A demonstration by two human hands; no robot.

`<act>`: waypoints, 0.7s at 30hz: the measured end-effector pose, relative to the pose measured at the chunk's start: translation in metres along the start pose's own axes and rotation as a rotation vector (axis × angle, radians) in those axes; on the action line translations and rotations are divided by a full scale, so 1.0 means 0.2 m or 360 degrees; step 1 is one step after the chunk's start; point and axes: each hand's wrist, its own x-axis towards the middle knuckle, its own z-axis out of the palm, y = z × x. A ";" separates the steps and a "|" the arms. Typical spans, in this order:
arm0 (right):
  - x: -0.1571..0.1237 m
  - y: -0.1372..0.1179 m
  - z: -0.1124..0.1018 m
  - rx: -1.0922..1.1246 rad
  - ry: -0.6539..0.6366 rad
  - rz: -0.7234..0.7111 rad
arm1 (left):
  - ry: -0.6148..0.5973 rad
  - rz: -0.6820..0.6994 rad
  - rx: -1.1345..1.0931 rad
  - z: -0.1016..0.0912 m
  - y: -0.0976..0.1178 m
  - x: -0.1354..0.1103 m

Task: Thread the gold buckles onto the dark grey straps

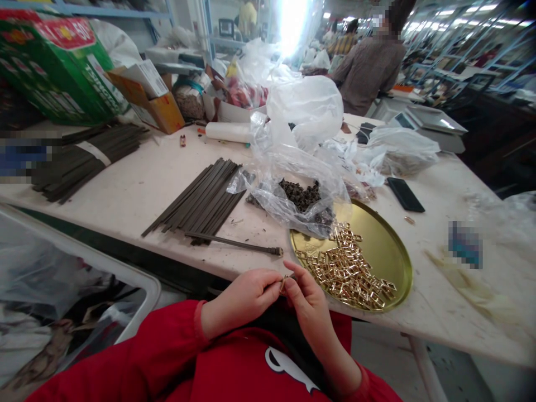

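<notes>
A small gold-coloured piece is being pinched between the left hand and the right hand at the desk's edge, the tray of metal frames being placed forward-right, nearer the right hand.

The left hand and right hand pinch a small gold piece near a gold tray.

Small gold buckle — between both hands, partly hidden
</notes>
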 end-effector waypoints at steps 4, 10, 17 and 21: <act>0.00 0.02 0.00 0.0019 0.0005 -0.0006 | -0.0015 -0.0046 -0.0023 0.01 0.00 0.00; 0.03 0.03 0.00 0.0566 -0.0008 0.0222 | 0.0015 -0.0208 -0.0088 0.00 0.02 0.00; 0.02 0.04 0.01 0.0369 -0.0089 0.0190 | 0.0008 -0.0205 -0.0080 0.01 0.01 0.01; 0.01 0.08 0.01 0.0355 -0.0103 0.0200 | -0.0038 -0.0237 0.0022 0.02 0.01 0.00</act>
